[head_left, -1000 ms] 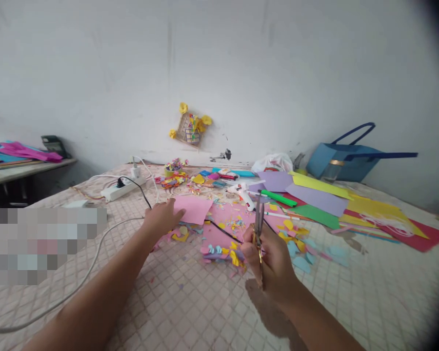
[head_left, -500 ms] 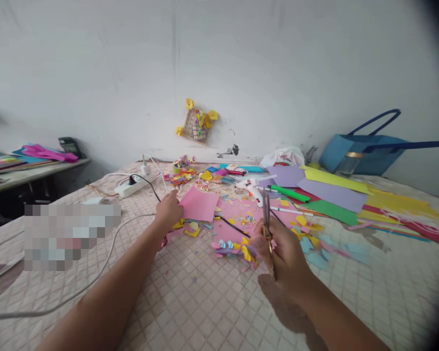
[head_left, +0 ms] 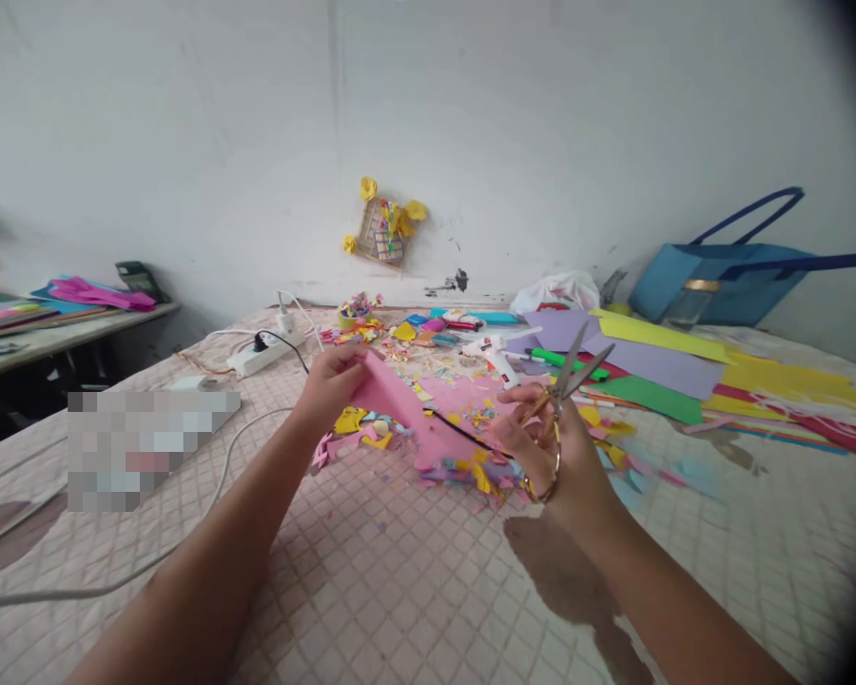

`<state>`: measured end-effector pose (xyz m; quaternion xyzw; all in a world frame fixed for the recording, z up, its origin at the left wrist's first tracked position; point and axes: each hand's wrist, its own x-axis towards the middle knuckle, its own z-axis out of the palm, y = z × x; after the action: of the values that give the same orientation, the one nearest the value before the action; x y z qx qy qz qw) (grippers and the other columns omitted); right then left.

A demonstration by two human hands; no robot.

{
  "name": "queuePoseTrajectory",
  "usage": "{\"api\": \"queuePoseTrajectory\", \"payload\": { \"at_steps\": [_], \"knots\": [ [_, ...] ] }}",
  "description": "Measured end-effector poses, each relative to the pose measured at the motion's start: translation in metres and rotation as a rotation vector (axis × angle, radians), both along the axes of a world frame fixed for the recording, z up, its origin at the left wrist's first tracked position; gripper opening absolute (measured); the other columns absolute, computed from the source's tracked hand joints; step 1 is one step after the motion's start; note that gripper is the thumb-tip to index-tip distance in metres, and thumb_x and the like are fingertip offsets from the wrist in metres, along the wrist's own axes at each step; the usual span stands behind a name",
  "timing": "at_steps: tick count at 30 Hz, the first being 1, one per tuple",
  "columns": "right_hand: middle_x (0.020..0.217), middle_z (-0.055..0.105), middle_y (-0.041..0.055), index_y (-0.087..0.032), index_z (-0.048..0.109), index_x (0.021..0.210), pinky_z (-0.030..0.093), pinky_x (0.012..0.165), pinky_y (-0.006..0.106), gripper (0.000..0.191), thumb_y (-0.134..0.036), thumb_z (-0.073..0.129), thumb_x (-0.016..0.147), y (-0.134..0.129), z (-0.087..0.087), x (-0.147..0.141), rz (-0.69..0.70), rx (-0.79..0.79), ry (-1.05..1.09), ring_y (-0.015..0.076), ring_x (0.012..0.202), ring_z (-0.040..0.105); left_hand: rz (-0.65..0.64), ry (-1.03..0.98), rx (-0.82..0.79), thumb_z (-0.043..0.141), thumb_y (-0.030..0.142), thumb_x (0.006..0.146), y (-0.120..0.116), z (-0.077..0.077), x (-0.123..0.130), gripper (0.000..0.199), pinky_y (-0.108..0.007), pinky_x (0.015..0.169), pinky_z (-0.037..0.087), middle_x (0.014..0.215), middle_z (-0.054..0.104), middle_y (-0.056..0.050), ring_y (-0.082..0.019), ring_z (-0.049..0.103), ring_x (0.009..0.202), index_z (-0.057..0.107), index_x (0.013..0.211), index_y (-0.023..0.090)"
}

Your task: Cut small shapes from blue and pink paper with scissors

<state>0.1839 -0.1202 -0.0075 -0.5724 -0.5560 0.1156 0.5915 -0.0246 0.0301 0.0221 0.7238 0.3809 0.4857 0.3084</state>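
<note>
Holds the pink sheet (head_left: 389, 392) bent, pinched firmly in the left hand (head_left: 332, 381), by the paper scraps (head_left: 376, 430) on the tabletop (head_left: 399, 571); has scissors (head_left: 557, 390) in the right hand (head_left: 571, 466), grip curled around the handles, with blades wide apart; could nick the black cable (head_left: 463, 432) by closing them too low; could cut crookedly through the bend; could scatter scraps by dragging the sheet

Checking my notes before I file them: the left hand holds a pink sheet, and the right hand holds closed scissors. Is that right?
Not quite: the head view shows the scissors open, not closed. The right hand does hold them, and the left hand holds a pink sheet.
</note>
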Motion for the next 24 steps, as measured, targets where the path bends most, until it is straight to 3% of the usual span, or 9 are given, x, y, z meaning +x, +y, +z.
{"api": "queuePoseTrajectory", "payload": {
  "at_steps": [6, 11, 14, 17, 21, 24],
  "knots": [
    [0.099, 0.054, 0.0060, -0.023, 0.049, 0.107, 0.046, 0.072, 0.036, 0.045, -0.043, 0.068, 0.070, -0.004, 0.001, -0.009, 0.166, -0.026, 0.070, 0.0218, 0.088, 0.055, -0.100, -0.151, -0.047, 0.058, 0.028, 0.066, -0.014, 0.011, 0.001, 0.026, -0.019, 0.046, 0.038, 0.065, 0.058, 0.001, -0.010, 0.051, 0.051, 0.063, 0.088, 0.016],
    [0.101, 0.059, 0.0044, -0.026, 0.051, 0.104, 0.045, 0.081, 0.034, 0.036, -0.038, 0.067, 0.074, -0.010, 0.008, -0.021, 0.402, 0.001, 0.186, 0.0211, 0.097, 0.056, -0.036, -0.351, 0.023, 0.064, 0.030, 0.066, -0.020, 0.016, 0.002, 0.024, -0.021, 0.053, 0.044, 0.075, 0.063, -0.001, -0.013, 0.056, 0.060, 0.062, 0.086, 0.018],
    [0.082, 0.060, 0.0025, -0.023, 0.054, 0.091, 0.047, 0.069, 0.031, 0.033, -0.045, 0.068, 0.071, -0.004, 0.007, -0.018, 0.415, 0.027, 0.316, 0.0196, 0.079, 0.059, -0.066, -0.392, -0.076, 0.065, 0.031, 0.065, -0.023, 0.018, 0.004, 0.024, -0.021, 0.050, 0.044, 0.073, 0.064, 0.000, -0.012, 0.056, 0.056, 0.061, 0.084, 0.017],
    [0.065, 0.053, -0.0001, -0.021, 0.054, 0.080, 0.041, 0.048, 0.027, 0.047, -0.065, 0.059, 0.066, 0.005, 0.005, -0.012, 0.404, 0.038, 0.428, 0.0155, 0.055, 0.051, -0.101, -0.381, -0.188, 0.067, 0.032, 0.062, -0.024, 0.019, 0.006, 0.025, -0.021, 0.047, 0.044, 0.065, 0.061, 0.002, -0.012, 0.055, 0.051, 0.061, 0.080, 0.017],
    [0.066, 0.057, 0.0035, -0.021, 0.056, 0.078, 0.037, 0.043, 0.026, 0.063, -0.081, 0.045, 0.060, 0.007, 0.012, -0.009, 0.468, -0.070, 0.600, 0.0175, 0.056, 0.054, -0.116, -0.359, -0.238, 0.065, 0.031, 0.063, -0.022, 0.021, 0.003, 0.021, -0.020, 0.043, 0.042, 0.059, 0.059, 0.003, -0.011, 0.053, 0.046, 0.060, 0.077, 0.017],
    [0.071, 0.061, 0.0065, -0.020, 0.058, 0.076, 0.038, 0.046, 0.027, 0.063, -0.080, 0.044, 0.062, 0.003, 0.019, -0.010, 0.513, -0.166, 0.666, 0.0186, 0.061, 0.056, -0.242, -0.229, -0.344, 0.067, 0.031, 0.062, -0.021, 0.020, -0.001, 0.022, -0.021, 0.041, 0.042, 0.060, 0.062, 0.001, -0.012, 0.055, 0.045, 0.062, 0.077, 0.016]
  ]
}}
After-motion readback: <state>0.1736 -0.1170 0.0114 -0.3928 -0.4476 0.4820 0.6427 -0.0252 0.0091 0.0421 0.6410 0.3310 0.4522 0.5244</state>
